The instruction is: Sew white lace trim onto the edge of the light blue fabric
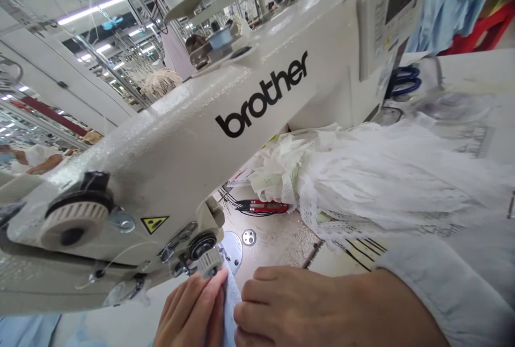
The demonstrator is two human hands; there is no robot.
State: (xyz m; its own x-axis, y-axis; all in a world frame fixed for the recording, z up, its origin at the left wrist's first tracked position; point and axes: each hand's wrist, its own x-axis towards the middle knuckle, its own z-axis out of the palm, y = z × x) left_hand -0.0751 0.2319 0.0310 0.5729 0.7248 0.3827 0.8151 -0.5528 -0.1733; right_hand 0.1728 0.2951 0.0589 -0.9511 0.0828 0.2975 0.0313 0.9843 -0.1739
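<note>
So a strip of pale blue cloth is being worked at the machine, right down at the bottom of the view. Its far end is tucked in by the needle plate, though the exact spot is blocked by the machine's head. The cloth is touched on one side by the left hand, fingers bunched together along its edge. On the other side it's met by the right hand, which is curled up with knuckles on top. Whether the cloth is actually pinched by either one can't be told, since the undersides are hidden. Some red snips have been left on the bed, next to a big heap of white lace that's been piled over toward the counter.
</note>
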